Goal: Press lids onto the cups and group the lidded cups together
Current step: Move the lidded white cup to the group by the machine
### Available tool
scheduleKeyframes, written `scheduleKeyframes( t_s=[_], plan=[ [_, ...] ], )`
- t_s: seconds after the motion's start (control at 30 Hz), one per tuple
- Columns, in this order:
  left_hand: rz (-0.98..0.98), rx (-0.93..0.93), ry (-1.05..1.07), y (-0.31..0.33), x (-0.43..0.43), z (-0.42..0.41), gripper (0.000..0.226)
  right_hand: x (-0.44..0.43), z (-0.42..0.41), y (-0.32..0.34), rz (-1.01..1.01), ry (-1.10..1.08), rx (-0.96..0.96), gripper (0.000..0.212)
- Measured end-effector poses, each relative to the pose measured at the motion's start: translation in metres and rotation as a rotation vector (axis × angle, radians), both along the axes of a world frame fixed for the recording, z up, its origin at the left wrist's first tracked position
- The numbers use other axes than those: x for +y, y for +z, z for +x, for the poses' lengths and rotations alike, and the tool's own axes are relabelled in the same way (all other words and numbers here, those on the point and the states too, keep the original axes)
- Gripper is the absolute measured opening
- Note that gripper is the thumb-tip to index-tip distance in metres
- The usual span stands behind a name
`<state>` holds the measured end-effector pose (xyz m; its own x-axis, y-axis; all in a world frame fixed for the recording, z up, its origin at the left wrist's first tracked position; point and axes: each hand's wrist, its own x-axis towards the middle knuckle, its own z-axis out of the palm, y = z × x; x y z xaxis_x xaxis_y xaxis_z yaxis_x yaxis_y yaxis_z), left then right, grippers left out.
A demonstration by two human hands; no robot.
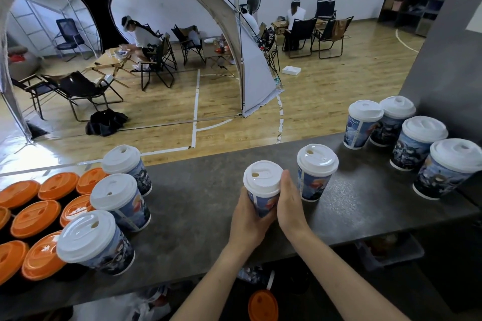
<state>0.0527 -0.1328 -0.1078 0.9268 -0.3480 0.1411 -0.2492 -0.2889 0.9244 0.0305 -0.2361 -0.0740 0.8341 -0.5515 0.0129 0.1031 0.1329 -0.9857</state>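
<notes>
- Head view: the left hand wraps its fingers round a lidded cup at the middle of the counter.
- The right hand lies with straight fingers against that cup's right side.
- A second lidded cup stands just beside it.

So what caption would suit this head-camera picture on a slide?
Left hand grips a white-lidded cup at the counter, right hand flat against it, other lidded cups either side.
</notes>
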Motion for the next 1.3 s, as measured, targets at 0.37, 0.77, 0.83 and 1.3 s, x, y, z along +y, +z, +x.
scheduleKeyframes(
  t_s=[0.37, 0.77, 0.83, 1.3],
  plan=[
    [0.002, 0.071, -0.06, 0.006, 0.005, 0.011, 0.085, -0.011, 0.003, -0.002, -0.006, 0.031, 0.013, 0.051],
    [-0.083, 0.053, -0.032, 0.002, -0.002, 0.008, 0.083, -0.007, -0.005, -0.005, -0.125, -0.006, -0.008, 0.041],
    [-0.076, 0.022, -0.059, 0.001, 0.002, 0.01, 0.086, -0.011, -0.006, -0.001, -0.093, 0.014, 0.021, 0.042],
    [-0.109, -0.034, 0.121, 0.002, -0.009, -0.011, 0.072, -0.008, -0.023, 0.005, -0.143, 0.004, 0.077, 0.043]
  ],
)
